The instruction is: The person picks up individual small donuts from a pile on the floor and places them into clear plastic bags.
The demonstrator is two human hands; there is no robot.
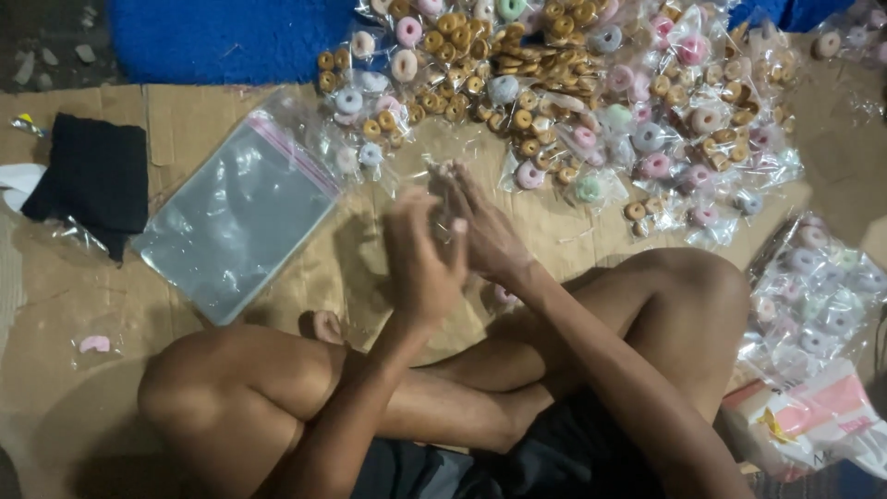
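Flattened brown cardboard (74, 407) is spread over the floor, and one blue mat (222, 37) is seen beyond its far edge. Two hands are raised together above the cardboard: the left hand (420, 259) and the right hand (485, 231) are pressed against each other, fingers closed around something small and clear at the fingertips; what is pinched cannot be made out for blur. Two bare knees are seen crossed below the hands.

Just beyond the fingertips, a heap of small clear packets of ring-shaped biscuits (554, 92) is piled, brown rings mixed with pink, white and green iced ones; the packets overlap too much to be counted. One stack of empty clear zip bags (236, 217) is laid flat to the left of the hands. One black cloth (88, 176) is folded further left. One loose pink ring (94, 344) is left on the cardboard near the left knee. One large bag of iced rings (818, 296) is placed at the right, beside the right knee.
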